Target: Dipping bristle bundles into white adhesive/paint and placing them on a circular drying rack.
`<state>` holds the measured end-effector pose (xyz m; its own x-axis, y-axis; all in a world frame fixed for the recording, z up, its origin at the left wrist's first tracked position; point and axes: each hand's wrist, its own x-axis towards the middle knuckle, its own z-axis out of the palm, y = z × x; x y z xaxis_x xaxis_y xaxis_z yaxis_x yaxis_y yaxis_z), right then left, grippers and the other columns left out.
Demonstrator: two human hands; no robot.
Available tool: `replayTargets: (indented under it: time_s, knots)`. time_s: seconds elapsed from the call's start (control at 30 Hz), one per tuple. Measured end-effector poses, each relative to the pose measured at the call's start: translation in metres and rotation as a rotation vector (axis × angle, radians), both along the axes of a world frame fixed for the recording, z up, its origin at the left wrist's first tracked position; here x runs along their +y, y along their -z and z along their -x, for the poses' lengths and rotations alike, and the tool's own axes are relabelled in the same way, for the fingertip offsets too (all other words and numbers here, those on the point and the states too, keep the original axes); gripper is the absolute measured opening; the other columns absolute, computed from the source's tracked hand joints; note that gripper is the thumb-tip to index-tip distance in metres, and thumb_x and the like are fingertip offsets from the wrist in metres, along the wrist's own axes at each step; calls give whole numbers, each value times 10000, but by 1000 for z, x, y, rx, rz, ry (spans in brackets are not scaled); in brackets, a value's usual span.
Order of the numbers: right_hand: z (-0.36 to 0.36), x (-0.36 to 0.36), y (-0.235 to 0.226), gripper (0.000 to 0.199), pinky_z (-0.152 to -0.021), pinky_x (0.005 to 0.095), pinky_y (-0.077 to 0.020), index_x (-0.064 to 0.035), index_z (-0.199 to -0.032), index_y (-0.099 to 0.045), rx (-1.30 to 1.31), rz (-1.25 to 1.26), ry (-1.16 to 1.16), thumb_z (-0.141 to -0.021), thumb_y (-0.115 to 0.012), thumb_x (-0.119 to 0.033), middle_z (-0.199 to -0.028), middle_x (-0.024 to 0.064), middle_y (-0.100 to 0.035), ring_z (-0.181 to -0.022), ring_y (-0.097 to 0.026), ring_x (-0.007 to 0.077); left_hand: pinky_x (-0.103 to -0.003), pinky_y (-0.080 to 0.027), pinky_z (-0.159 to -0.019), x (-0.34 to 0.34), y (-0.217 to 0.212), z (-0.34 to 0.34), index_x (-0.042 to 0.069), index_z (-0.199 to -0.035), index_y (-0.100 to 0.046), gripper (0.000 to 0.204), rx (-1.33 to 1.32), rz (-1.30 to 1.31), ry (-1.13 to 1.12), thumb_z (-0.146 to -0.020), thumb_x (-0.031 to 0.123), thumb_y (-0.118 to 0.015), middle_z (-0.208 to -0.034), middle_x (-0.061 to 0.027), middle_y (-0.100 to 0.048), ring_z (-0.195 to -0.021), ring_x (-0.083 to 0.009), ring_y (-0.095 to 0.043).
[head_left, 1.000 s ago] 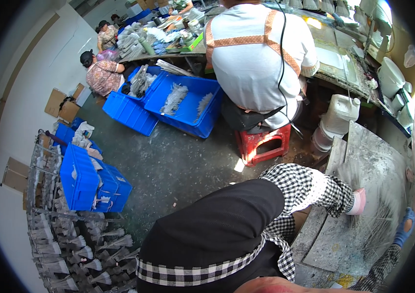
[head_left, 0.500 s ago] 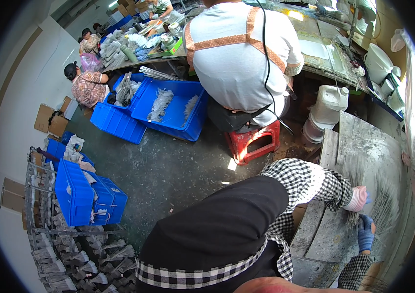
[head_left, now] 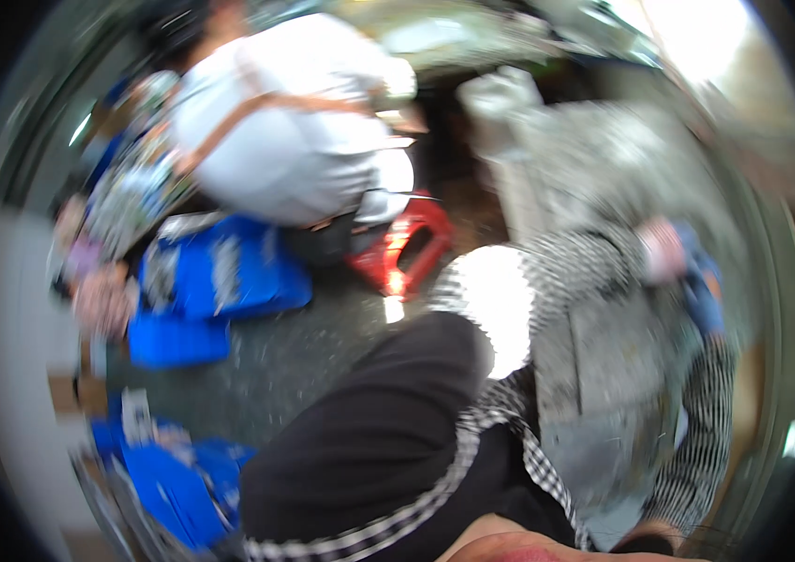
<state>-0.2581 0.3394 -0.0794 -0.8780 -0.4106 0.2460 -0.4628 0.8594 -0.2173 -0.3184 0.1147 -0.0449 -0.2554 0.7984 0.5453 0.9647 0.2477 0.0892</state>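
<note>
The picture is heavily motion-blurred. My left hand [head_left: 662,249], in a pink glove at the end of a black-and-white checked sleeve, reaches over a grey, dusty slab [head_left: 603,356] at the right. My right hand [head_left: 703,298], in a blue glove, comes up from the lower right and sits close beside the left one over the same slab. Whether either hand holds anything is lost in the blur. A black apron with checked trim [head_left: 369,450] fills the lower middle.
A person in a white top with orange straps [head_left: 285,131] sits on a red stool [head_left: 407,248] just ahead. Blue crates [head_left: 220,281] stand on the dark floor at the left, more blue crates [head_left: 173,487] at the lower left. A pale container [head_left: 500,98] is behind the slab.
The view has swung sharply and blurred. My right hand in the blue glove has risen to meet my left hand over the slab.
</note>
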Motion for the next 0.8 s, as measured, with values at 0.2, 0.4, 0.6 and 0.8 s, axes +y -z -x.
replayTargets:
  time_s: [0.2,0.4,0.6,0.8]
  knots:
    - [33,-14,-16,212,-858,425,-477,-72,-997,-641,-199,282,284,-872,-551,-217,-982,162,-663,-974,-605,349,-407,-486,-926,-8,12,23,91,-1265,-577,562,8,530,-229,-738,190,-746,-1194,-111,-626,-1150,-271,-578]
    - [16,11,-2,216,-940,413,-466,-115,-1052,-662,-53,36,370,-906,-640,-273,-1088,96,-634,-1070,-572,297,-410,-472,-958,-19,-3,-10,83,-1120,-629,501,-29,716,-227,-663,200,-800,-1184,-125,-603,-1186,-294,-546]
    - [11,71,20,232,-964,406,-465,-129,-1120,-648,51,-36,414,-934,-618,-264,-1090,87,-632,-1077,-568,290,-453,-445,-1017,-50,-4,-45,50,-1179,-614,597,-128,785,-214,-627,190,-795,-1346,-171,-514,-1273,-326,-489]
    - [33,-15,-40,243,-938,399,-477,-110,-1118,-647,224,-380,472,-940,-600,-268,-1076,103,-629,-1047,-582,300,-559,-341,-1095,-70,-18,-17,46,-1204,-612,617,-74,774,-287,-638,227,-773,-1477,-261,-392,-1341,-400,-431]
